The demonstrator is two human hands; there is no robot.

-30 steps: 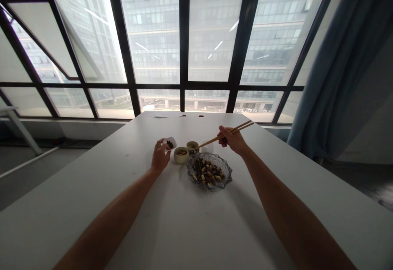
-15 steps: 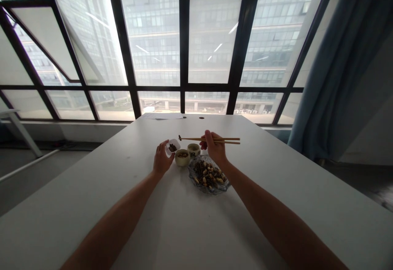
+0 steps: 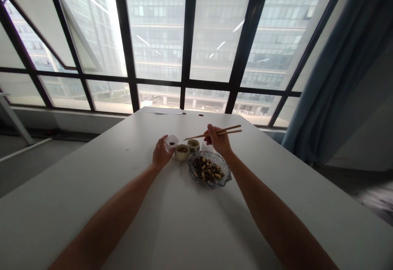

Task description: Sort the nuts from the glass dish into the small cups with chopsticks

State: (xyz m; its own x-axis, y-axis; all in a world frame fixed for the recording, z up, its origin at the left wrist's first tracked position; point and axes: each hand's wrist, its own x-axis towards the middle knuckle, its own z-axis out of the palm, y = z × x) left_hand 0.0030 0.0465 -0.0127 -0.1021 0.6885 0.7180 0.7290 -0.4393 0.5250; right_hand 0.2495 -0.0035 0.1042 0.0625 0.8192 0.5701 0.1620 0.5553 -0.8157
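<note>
My left hand [image 3: 162, 152] grips a small white cup [image 3: 175, 139] with a few dark pieces inside. My right hand [image 3: 217, 139] holds a pair of wooden chopsticks [image 3: 230, 130], whose tips are above the small cups; nothing visible is between them. Beside the white cup stands a round cream cup [image 3: 182, 157] with brownish pieces in it. A second cream cup [image 3: 193, 150] with dark markings touches or nearly touches it. A clear crinkled bowl [image 3: 226, 177] of mixed nuts and dark seeds sits nearer, below my right hand.
A whitish translucent item [image 3: 206, 146] is partly hidden behind the bowl and my right hand. Papers [image 3: 162, 110] and a dark round spot [image 3: 201, 115] are at the far end of the white table [image 3: 172, 225]. Windows stand beyond, a blue curtain [image 3: 322, 81] at right.
A dark piece held at the chopstick tips is gone from them. The tips have moved right and now point down toward the cups. The white cup looks lower and more upright. The view has tilted.
</note>
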